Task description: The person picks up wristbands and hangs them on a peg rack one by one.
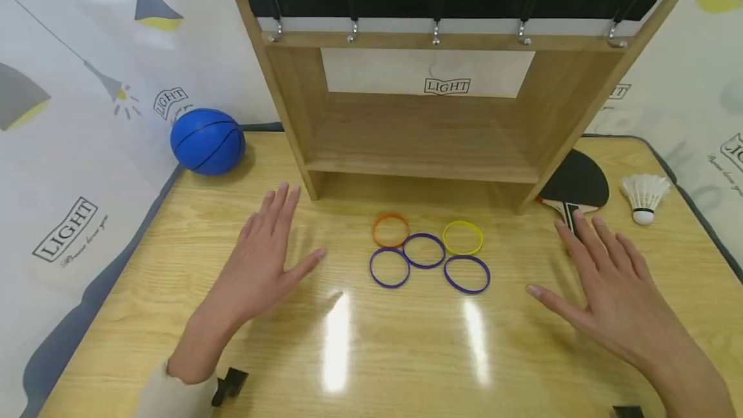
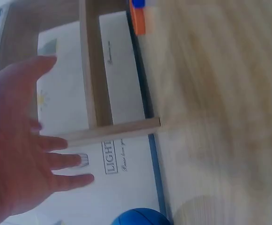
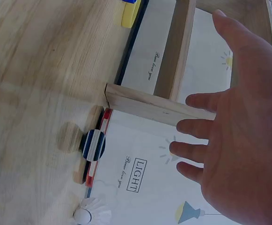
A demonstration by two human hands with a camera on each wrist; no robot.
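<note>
Five or so thin rings lie flat in a cluster on the wooden table: an orange ring (image 1: 374, 237), a yellow ring (image 1: 480, 237) and several dark blue rings (image 1: 371, 273). To their left hovers my left hand (image 1: 258, 260), fingers straight and thumb spread, holding nothing. My right hand (image 1: 615, 289) is spread the same way on the other side, its fingertips overlapping the handle of a table tennis paddle (image 1: 580, 179) in the head view. Both wrist views show the left palm (image 2: 18, 145) and the right palm (image 3: 248, 126) bare.
Behind the rings stands a wooden rack (image 1: 424, 137) with a row of metal hooks (image 1: 436, 34) along its top. A blue ball (image 1: 208, 142) sits at the back left, and a white shuttlecock (image 1: 645, 195) at the right beyond the paddle. Printed cloth hangs around the table.
</note>
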